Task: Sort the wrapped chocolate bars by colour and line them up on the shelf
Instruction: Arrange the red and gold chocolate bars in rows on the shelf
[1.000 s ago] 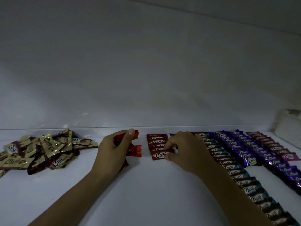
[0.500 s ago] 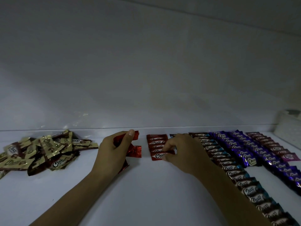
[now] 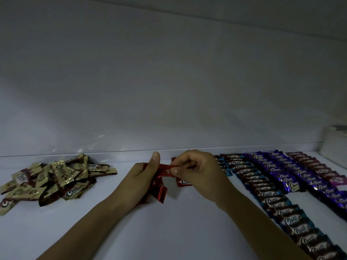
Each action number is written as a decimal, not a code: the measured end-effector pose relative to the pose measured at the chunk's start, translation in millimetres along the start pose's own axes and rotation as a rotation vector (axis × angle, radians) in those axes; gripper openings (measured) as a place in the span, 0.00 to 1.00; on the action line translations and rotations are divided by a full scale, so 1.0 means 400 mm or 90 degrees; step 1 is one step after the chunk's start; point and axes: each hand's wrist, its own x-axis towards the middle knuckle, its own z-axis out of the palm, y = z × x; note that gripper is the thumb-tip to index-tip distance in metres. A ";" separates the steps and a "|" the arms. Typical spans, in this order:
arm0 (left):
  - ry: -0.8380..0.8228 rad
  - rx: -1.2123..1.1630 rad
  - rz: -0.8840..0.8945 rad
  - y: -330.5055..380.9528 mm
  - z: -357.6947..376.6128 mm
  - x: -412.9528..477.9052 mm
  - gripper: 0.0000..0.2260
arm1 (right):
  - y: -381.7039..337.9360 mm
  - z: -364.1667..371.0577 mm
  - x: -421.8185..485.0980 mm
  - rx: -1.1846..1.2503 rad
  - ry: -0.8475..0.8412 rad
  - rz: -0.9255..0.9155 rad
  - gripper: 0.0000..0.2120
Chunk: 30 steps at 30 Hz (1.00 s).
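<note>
A: What changed?
B: The right hand (image 3: 197, 175) has left the row of red foil-wrapped chocolate bars (image 3: 183, 182) on the white shelf (image 3: 169, 231) — its fingers (image 3: 174, 172) now pinch one red bar (image 3: 165, 170) from the bundle (image 3: 158, 192) gripped by the left hand (image 3: 142, 182).

Dim, blue-grey light over a white shelf (image 3: 169, 231)

The back wall (image 3: 169, 81) is palest low down, with small glints left of centre, and darkens toward the top. Foil in the gold pile (image 3: 54, 177) catches a faint shine. Shadows are weak and soft-edged. The wide lens bows the shelf's far edge and stretches the rows of bars (image 3: 281, 212) near right, where detail turns grainy.
</note>
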 end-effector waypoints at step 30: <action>0.076 -0.147 0.068 -0.016 0.009 0.010 0.07 | 0.020 -0.114 -0.033 -0.271 -0.074 0.132 0.10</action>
